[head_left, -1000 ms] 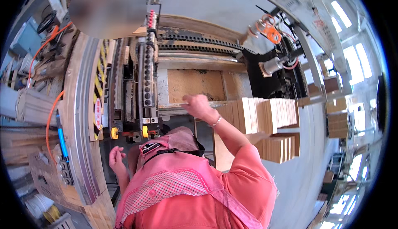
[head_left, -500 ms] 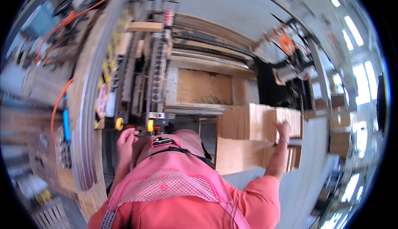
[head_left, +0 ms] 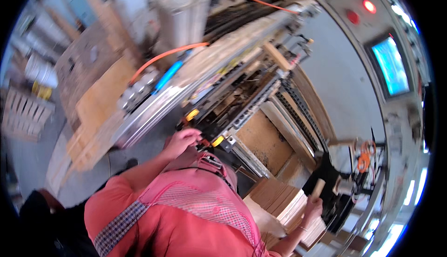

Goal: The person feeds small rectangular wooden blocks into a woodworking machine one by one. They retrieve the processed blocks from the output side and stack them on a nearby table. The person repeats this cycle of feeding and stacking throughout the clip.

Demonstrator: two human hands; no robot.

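Observation:
My right hand (head_left: 313, 209) is closed round a small light wooden strip (head_left: 318, 188), which stands up out of the fingers. It is over a stack of wooden strips (head_left: 292, 206) at the lower right. My left hand (head_left: 184, 141) is beside the near end of the machine's rails, close to the yellow knobs (head_left: 218, 141). Its fingers are curled together, and blur hides what is between them, if anything. A wooden piece (head_left: 276, 57) lies across the far end of the machine's rails (head_left: 260, 99).
Left of the rails runs a long metal-edged bench (head_left: 153, 110) with an orange hose (head_left: 163, 56) and a blue tube (head_left: 167, 77). A control panel with a lit screen (head_left: 390, 66) stands at the right. At far left is a pale slatted crate (head_left: 27, 112).
The view has swung left, tilting the machine in the picture and bringing the control panel in. My right hand has taken up a wooden strip from the stack. My left hand stays near the knobs.

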